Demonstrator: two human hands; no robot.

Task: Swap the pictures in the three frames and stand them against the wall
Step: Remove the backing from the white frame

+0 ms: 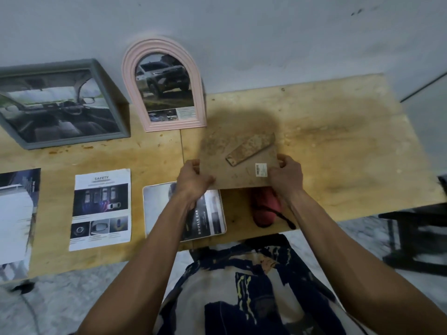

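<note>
Both my hands hold a third frame [229, 155] back side up over the table; its brown backing board carries a folding stand [251, 148] and a small barcode sticker [261, 169]. My left hand [193, 181] grips its left edge and my right hand [286, 175] its right edge. A grey rectangular frame [14, 139] with a car-interior picture leans against the wall at the left. Beside it a pink arched frame [128, 76] with a truck picture stands against the wall. Loose pictures lie flat: a "SAFETY" sheet [101, 209], a rounded "DOUBLE CAB" picture [157, 209], another sheet [17, 213] at far left.
A red pouch with a black cord [266, 209] lies on the wooden table [338, 153] under my right wrist. The table's right part is bare stained wood. A dark stool or stand [416, 238] sits on the floor at the right. My patterned clothing fills the bottom centre.
</note>
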